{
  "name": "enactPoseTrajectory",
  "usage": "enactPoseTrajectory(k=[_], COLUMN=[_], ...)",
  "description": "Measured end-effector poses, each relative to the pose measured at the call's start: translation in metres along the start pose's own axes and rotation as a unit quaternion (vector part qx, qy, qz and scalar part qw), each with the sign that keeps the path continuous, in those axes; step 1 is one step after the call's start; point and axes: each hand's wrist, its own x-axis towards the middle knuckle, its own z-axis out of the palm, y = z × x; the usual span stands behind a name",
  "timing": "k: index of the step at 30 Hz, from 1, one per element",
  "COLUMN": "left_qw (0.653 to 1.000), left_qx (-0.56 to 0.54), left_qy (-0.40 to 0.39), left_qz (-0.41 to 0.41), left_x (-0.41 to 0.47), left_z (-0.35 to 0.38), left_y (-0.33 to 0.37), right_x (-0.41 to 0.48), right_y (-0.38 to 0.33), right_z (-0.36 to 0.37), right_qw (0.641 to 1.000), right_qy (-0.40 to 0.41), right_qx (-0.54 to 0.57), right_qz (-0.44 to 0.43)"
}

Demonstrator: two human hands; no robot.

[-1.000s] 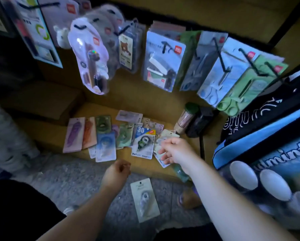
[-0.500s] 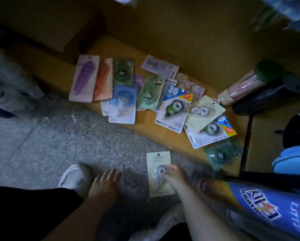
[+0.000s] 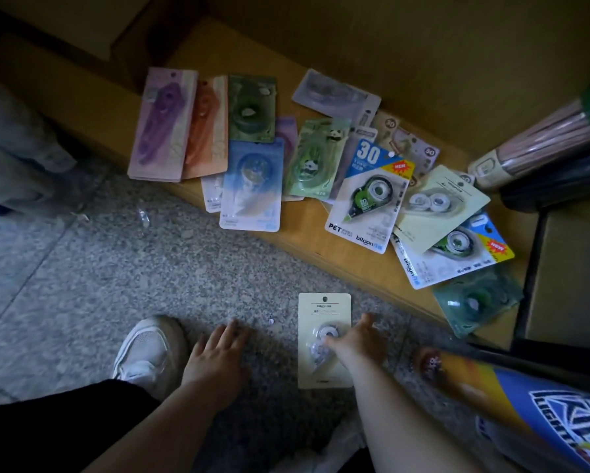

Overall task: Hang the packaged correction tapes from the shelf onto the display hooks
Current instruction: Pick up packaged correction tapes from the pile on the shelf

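A cream correction tape package lies flat on the grey speckled floor below the shelf edge. My right hand rests on its right side, thumb on the clear blister, fingers spread, not closed around it. My left hand lies flat on the floor to the left, holding nothing. Several more packages are spread on the low wooden shelf, among them a purple one, a blue one and a white "30" one. The display hooks are out of view.
My white shoe stands left of my left hand. A blue and yellow printed tube lies at the lower right. A clear tube with a green cap and a black metal post stand by the shelf's right end.
My view dropped from the hooks to the floor. My right hand left the shelf packages and came down onto the fallen cream package. My left hand opened flat on the floor.
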Motion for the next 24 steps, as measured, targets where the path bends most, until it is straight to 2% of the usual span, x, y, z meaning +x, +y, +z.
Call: enactPoseTrajectory(k=[6, 10, 13, 16, 18, 20, 22, 24], left_qw=[1.0, 0.997, 0.987, 0.945, 0.925, 0.889, 0.84, 0.813], left_qx=[-0.009, -0.044, -0.154, -0.325, -0.378, -0.456, -0.542, -0.582], left_qy=[0.006, 0.067, 0.056, 0.014, 0.006, 0.012, 0.01, 0.012], left_qz=[-0.023, -0.016, -0.004, -0.029, -0.034, -0.033, -0.024, -0.002], left_x=[-0.002, -0.003, -0.002, -0.003, -0.005, -0.009, -0.016, -0.028], left_z=[-0.003, -0.001, 0.004, 0.003, -0.002, -0.01, -0.022, -0.036], left_y=[0.007, 0.022, 0.039, 0.054, 0.06, 0.066, 0.074, 0.083], right_x=[0.008, 0.006, 0.006, 0.002, -0.004, -0.015, -0.026, -0.036], right_y=[-0.002, -0.002, 0.004, 0.008, 0.009, 0.008, 0.007, 0.008], right_z=[0.0, 0.0, 0.006, -0.001, -0.013, -0.029, -0.045, -0.06], right_qw=[0.998, 0.995, 0.985, 0.959, 0.94, 0.919, 0.913, 0.912], right_qy=[-0.028, -0.035, -0.055, -0.101, -0.122, -0.151, -0.166, -0.168], right_qx=[0.047, 0.087, 0.161, 0.263, 0.318, 0.361, 0.364, 0.356], right_qz=[0.017, 0.039, 0.022, -0.005, -0.029, -0.045, -0.078, -0.119])
